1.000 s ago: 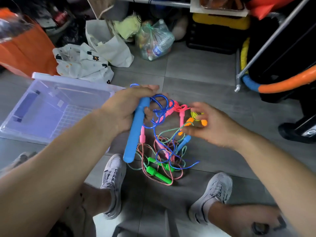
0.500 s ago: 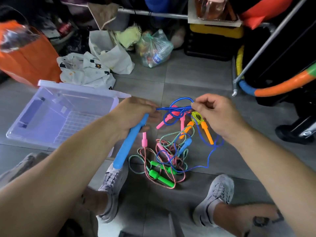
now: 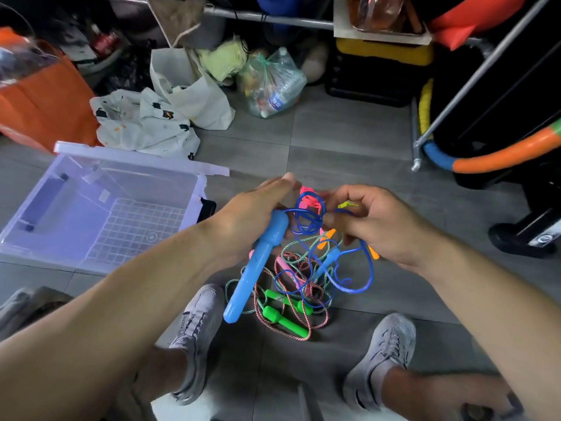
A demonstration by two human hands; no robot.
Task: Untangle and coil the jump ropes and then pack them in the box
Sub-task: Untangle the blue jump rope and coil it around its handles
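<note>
My left hand [image 3: 255, 214] has its fingers wrapped round the thick end of the blue handle [image 3: 258, 262]. My right hand [image 3: 373, 226] is curled in on the loops of the blue cord [image 3: 306, 220], though I cannot tell which strand it pinches. The rest of the ropes sit in a heap [image 3: 299, 284] on the floor at six o'clock from my hands, the green handles [image 3: 285, 314] at its near edge.

My worry is the blue cord: it threads down through the striped ropes, so a hard pull could cinch a knot or drag the whole heap up with it. The loops between my hands are close and could slip off or cross.

The box [image 3: 198, 192] lies open at nine o'clock, just beside my left wrist, with nothing that I can see in it. I see bare tile at twelve o'clock. At two o'clock the rack leg [image 3: 414, 132] and foam tube [image 3: 501, 153] close that side. My shoes [image 3: 197, 335] hem the heap in at seven and five o'clock, so a trailing cord may snag there.
</note>
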